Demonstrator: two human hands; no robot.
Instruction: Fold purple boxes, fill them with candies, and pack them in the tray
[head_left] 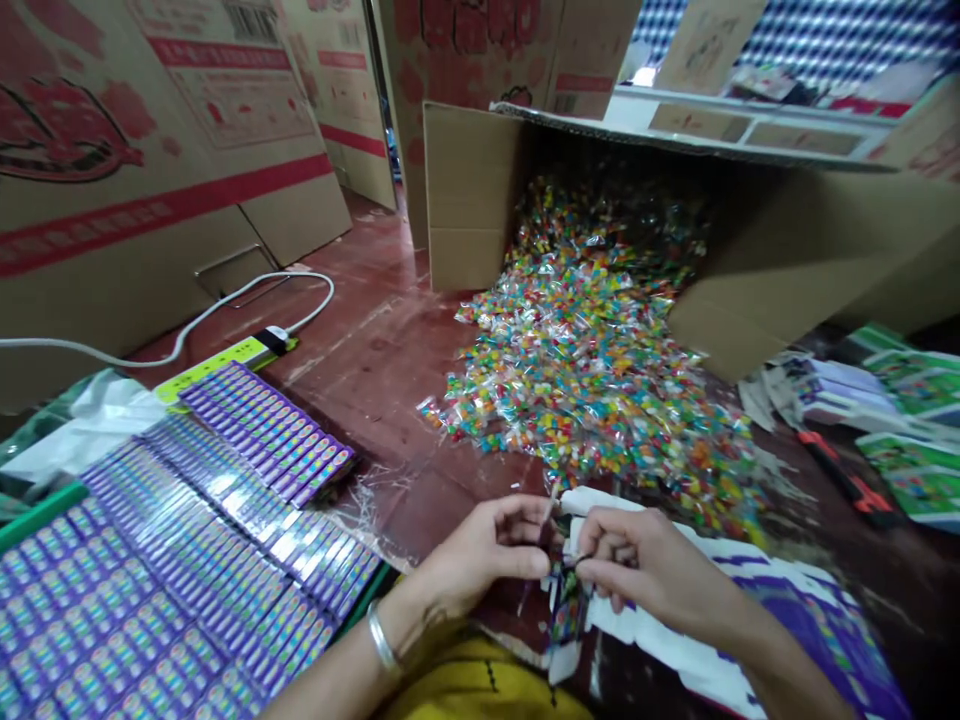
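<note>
My left hand [506, 545] is closed, its thumb and fingers curled around a thin, partly unfolded carton seen nearly edge-on. Close beside it my right hand [637, 560] pinches with thumb and forefinger; what lies in the pinch is hidden. A small dark purple carton [568, 612] with a pale end flap is tilted just below both hands. Under my right forearm spreads a row of flat purple and white cartons [810, 610]. Beyond my hands lies a heap of clear packets of colourful candies [577, 370], spilling out of a cardboard box [469, 190] on its side.
Filled purple boxes [187, 540] stand in rows in a green tray [45, 520] at left. Behind them are a yellow-green power strip [225, 365] and a white cable [176, 345]. A red-and-black handled tool [847, 480] and green cartons [911, 470] lie at right.
</note>
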